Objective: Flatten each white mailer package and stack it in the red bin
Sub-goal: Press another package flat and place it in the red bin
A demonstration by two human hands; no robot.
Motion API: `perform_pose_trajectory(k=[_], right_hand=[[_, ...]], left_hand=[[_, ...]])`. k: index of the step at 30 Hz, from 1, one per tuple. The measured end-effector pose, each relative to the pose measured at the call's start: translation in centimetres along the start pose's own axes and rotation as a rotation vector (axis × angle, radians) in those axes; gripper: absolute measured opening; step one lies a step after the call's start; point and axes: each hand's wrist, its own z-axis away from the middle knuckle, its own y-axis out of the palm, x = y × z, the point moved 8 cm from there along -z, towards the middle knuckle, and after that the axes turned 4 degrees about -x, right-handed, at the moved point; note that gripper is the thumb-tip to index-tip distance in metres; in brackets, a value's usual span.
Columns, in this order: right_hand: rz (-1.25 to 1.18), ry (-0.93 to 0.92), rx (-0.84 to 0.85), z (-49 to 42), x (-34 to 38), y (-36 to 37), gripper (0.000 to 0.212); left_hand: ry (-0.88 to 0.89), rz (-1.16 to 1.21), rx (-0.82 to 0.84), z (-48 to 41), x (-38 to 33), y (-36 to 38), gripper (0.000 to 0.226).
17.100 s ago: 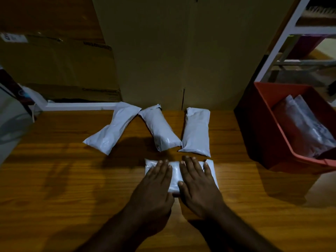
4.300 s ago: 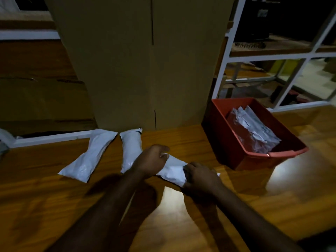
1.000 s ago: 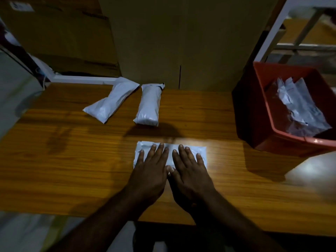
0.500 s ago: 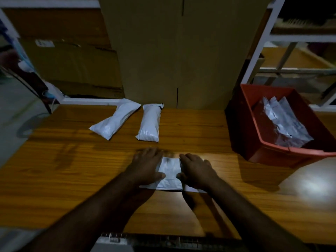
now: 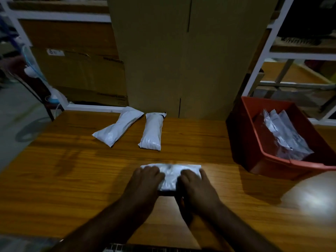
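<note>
A white mailer (image 5: 170, 176) lies crosswise on the wooden table (image 5: 72, 171) in front of me. My left hand (image 5: 145, 180) rests on its left half and my right hand (image 5: 193, 181) on its right half, fingers curled down onto it; the image is blurred here. Two more puffy white mailers (image 5: 118, 129) (image 5: 151, 131) lie side by side further back, untouched. The red bin (image 5: 291, 161) stands at the table's right and holds several flattened white mailers (image 5: 283, 136).
A tall cardboard box (image 5: 181, 60) stands against the table's back edge, with flat cardboard (image 5: 78, 75) to its left. A white shelf frame (image 5: 260, 57) rises behind the bin. The table's left edge drops to the floor.
The mailer, lifted and folded between my hands half a second ago, now lies spread on the table under both hands. The third puffy mailer seen at the back earlier is gone from there.
</note>
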Motion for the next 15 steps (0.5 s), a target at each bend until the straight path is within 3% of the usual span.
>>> perform_pose_trajectory(k=[3,5,9,12,15], right_hand=[[-0.271,0.116,-0.010,1.4,-1.0,0.4,0.019],[-0.276,0.113,-0.090,0.4,-1.0,-0.9,0.038],[-0.141,0.058,0.259,-2.2,0.4,2.3,0.099],[0.034,0.006,0.367,-1.6,0.0,5.9,0.113],[0.035,-0.029,0.379,-1.5,-0.4,6.9,0.118]], left_hand=[[-0.049,0.163,0.032,1.5,0.5,1.0,0.061],[-0.040,0.161,0.043,0.4,0.5,0.8,0.066],[0.035,0.036,0.382,-1.4,-0.9,4.5,0.105],[0.062,-0.052,0.479,-0.2,-1.0,6.8,0.116],[0.070,-0.026,0.503,-0.4,-0.4,7.6,0.113]])
